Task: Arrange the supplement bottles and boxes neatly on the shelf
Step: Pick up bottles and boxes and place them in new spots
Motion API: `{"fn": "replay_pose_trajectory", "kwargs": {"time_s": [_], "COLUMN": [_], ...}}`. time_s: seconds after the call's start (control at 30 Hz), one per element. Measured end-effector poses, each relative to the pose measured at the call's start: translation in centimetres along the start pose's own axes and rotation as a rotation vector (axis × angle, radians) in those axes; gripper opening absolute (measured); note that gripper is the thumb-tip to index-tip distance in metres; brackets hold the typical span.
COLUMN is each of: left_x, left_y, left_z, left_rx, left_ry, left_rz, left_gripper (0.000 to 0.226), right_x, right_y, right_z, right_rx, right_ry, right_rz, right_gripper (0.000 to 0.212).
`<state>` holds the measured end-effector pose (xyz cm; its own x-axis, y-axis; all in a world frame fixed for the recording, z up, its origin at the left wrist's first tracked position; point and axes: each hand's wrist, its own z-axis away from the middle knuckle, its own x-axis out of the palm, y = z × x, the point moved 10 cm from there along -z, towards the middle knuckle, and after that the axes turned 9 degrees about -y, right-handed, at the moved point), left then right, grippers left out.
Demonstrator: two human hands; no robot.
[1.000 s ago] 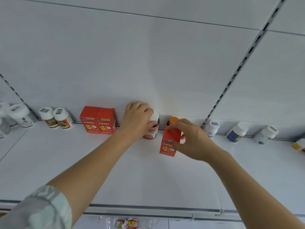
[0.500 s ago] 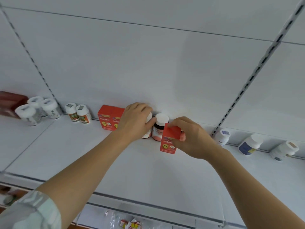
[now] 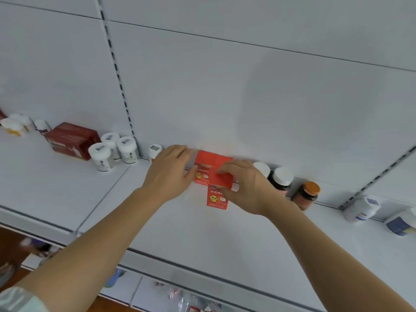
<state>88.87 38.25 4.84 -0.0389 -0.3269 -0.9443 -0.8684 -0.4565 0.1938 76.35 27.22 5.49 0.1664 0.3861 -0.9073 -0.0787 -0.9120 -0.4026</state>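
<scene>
— Two hands on the shelf [image 3: 157, 221]; what does each one hold?

— Right hand [image 3: 245, 188] pinches a red box [image 3: 217, 198], thumb low on the front face, fingertips curled over the top flap. That box stands just in front of the red boxes at the back wall [image 3: 206, 164] and touches them.

— And the left?

— Left hand [image 3: 172, 174] lies flat with straight fingers, its fingertips against the left side of those back boxes. It grips nothing that I can see. Whether it hides something beneath the palm, I cannot tell.

— How many red boxes in all?

— Three, as far as I can count: two side by side at the wall, one in the right hand.

— Bottles?

— To the right of the hands, two dark bottles with white caps, of which the nearer white-capped bottle [image 3: 281, 181] shows best, then one orange-capped bottle [image 3: 307, 195]. Further right, two white bottles lie tilted; the first white bottle [image 3: 360, 210] sits past the slotted upright.

— On the left?

— One small white-capped bottle [image 3: 154, 150] just behind the left hand. Beyond the upright, three white jars [image 3: 114, 150] stand clustered together, beside a dark red carton [image 3: 72, 139]. At the far left, several more pale bottles, too blurred to count.
</scene>
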Motion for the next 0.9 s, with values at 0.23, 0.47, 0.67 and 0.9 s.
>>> {"fn": "replay_pose_trajectory", "kwargs": {"time_s": [0.23, 0.47, 0.67, 0.9], "left_x": [0.6, 1.2, 1.7, 1.8], "left_y": [-4.9, -5.5, -4.7, -4.1], "left_z": [1.3, 1.3, 0.9, 0.4], "left_rx": [0.084, 0.129, 0.172, 0.174], "left_ry": [-0.048, -0.086, -0.103, -0.113], "left_rz": [0.019, 0.073, 0.111, 0.118], "left_gripper": [0.039, 0.049, 0.044, 0.044], "right_x": [3.9, 5.5, 6.6, 6.9], "right_y": [-2.9, -1.9, -1.1, -1.4], "right_z": [-3.9, -5.0, -4.8, -4.8], "right_rx": [0.0, 0.058, 0.106, 0.122], "right_ry": [0.143, 0.18, 0.161, 0.164], "right_rz": [0.083, 0.128, 0.237, 0.327], "right_gripper": [0.042, 0.04, 0.037, 0.037]}}
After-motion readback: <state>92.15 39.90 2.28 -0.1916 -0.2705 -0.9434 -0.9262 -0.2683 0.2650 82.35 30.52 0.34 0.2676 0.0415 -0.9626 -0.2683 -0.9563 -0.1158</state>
